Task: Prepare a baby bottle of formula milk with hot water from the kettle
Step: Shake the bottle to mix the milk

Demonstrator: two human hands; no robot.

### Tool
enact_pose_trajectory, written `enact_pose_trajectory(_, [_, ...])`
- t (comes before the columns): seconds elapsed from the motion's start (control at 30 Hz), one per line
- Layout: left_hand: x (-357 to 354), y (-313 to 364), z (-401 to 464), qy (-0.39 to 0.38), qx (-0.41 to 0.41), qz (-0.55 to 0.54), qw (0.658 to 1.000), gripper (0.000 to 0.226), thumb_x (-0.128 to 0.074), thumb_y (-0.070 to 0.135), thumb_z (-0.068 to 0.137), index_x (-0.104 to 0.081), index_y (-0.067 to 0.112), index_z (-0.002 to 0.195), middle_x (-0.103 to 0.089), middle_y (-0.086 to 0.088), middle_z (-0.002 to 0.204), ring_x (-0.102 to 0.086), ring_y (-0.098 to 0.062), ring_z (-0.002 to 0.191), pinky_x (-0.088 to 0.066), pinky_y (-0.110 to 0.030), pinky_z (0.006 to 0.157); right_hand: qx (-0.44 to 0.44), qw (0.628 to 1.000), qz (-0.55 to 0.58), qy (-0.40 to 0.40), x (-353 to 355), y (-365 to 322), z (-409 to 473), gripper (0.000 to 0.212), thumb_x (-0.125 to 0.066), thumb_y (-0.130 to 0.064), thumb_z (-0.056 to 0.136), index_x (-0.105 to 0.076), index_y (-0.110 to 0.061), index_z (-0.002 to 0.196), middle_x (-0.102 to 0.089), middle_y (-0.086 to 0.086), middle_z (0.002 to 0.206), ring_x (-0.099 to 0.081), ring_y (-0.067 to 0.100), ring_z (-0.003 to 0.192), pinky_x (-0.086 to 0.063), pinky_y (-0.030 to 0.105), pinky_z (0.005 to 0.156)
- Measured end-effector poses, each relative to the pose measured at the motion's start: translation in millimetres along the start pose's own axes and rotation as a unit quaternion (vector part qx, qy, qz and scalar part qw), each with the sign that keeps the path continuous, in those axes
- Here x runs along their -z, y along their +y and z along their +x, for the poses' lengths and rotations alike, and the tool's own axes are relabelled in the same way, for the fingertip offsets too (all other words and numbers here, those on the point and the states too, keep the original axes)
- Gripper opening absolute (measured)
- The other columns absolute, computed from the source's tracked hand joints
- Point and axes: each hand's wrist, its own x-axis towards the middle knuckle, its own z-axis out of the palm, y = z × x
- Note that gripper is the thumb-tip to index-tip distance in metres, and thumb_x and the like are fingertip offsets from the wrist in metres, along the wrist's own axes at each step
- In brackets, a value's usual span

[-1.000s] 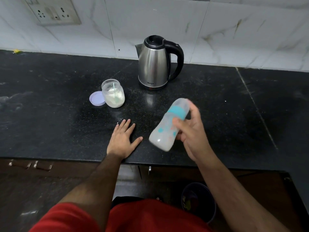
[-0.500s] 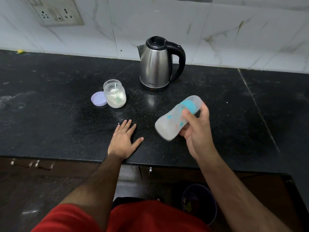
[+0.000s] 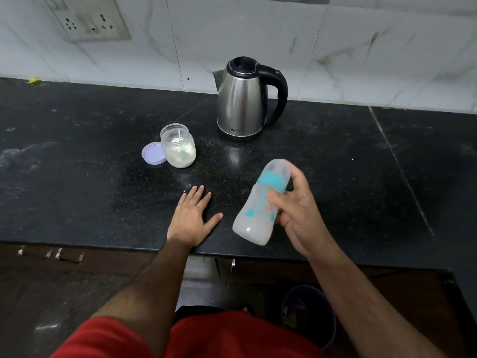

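**Head view: bottle capped and tilted, mixing step in hand**

Head camera, left to right. Far left on the wall sits a socket plate (image 3: 87,18). On the black stone counter (image 3: 77,197) a lilac lid (image 3: 153,153) lies touching the open formula jar (image 3: 178,145), powder and a scoop handle inside. Near the front edge, the left hand (image 3: 192,220) rests flat, fingers straight and spread, holding nothing. Farther back stands the steel kettle (image 3: 242,99), lid down, handle to the right. Right of the flat hand, the right hand (image 3: 296,213) grips the baby bottle (image 3: 260,202) in the air, fingers curled round its body, teal collar tilted away.

This looks like shaking: 1 firm wrap below the collar, wrist motion only, cap kept tight so nothing leaks.

White marble-look tiles (image 3: 284,29) back the counter; powder specks dust it. Below, a dark bin (image 3: 309,316) stands on the floor.
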Motion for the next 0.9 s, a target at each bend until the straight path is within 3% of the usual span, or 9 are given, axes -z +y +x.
enact_pose_trajectory(0.13, [0,0,0,0.002,-0.002,0.0,1.0,0.083,-0.031,0.074,0.087,-0.042,0.02,0.149,-0.028,-0.003,0.162,-0.014,-0.018,0.153,-0.009,-0.04,0.125,0.031,0.99,0.085,0.108,4,-5,6,0.059,-0.067,-0.024,0.083,-0.044,-0.03,0.136,-0.068,0.0,0.113,-0.071,0.019,0.102,-0.059,0.04,0.075])
enact_pose_trajectory(0.3, [-1,0,1,0.003,-0.002,-0.002,1.0,0.084,-0.03,0.075,0.086,-0.043,0.02,0.148,-0.029,-0.004,0.162,-0.015,-0.018,0.152,-0.011,-0.041,0.125,-0.019,1.0,0.0,0.007,-2,2,-5,0.067,-0.067,-0.019,0.082,-0.038,-0.03,0.141,-0.074,-0.003,0.104,-0.072,0.022,0.099,-0.059,0.043,0.076])
enact_pose_trajectory(0.5, [-1,0,0,0.002,-0.002,0.003,1.0,0.082,-0.032,0.074,0.087,-0.042,0.02,0.149,-0.028,-0.003,0.162,-0.014,-0.018,0.152,-0.007,-0.039,0.125,0.018,0.987,0.086,0.137,2,-4,0,0.06,-0.071,-0.024,0.084,-0.043,-0.028,0.137,-0.066,0.003,0.119,-0.071,0.019,0.102,-0.059,0.039,0.076])
enact_pose_trajectory(0.67, [1,1,0,-0.004,0.0,0.0,1.0,0.085,-0.027,0.075,0.086,-0.041,0.02,0.149,-0.026,-0.004,0.163,-0.013,-0.018,0.153,-0.009,-0.04,0.125,-0.033,0.999,0.005,0.025,-2,5,-7,0.066,-0.069,-0.02,0.08,-0.04,-0.03,0.14,-0.074,-0.003,0.105,-0.072,0.022,0.098,-0.059,0.041,0.074])
enact_pose_trajectory(0.83, [2,2,-1,-0.006,-0.002,0.001,1.0,0.079,-0.037,0.071,0.09,-0.04,0.02,0.15,-0.025,-0.003,0.163,-0.011,-0.018,0.153,-0.006,-0.039,0.125,0.014,0.99,0.078,0.114,1,-5,2,0.055,-0.067,-0.025,0.081,-0.047,-0.031,0.132,-0.068,0.001,0.115,-0.071,0.019,0.102,-0.059,0.04,0.074])
enact_pose_trajectory(0.9, [3,2,-1,-0.007,-0.001,0.002,1.0,0.079,-0.037,0.071,0.09,-0.04,0.02,0.15,-0.025,-0.003,0.163,-0.011,-0.017,0.153,-0.006,-0.039,0.125,0.014,0.992,0.067,0.105,-1,-4,1,0.055,-0.068,-0.024,0.082,-0.046,-0.031,0.132,-0.07,0.001,0.112,-0.071,0.021,0.102,-0.059,0.041,0.075])
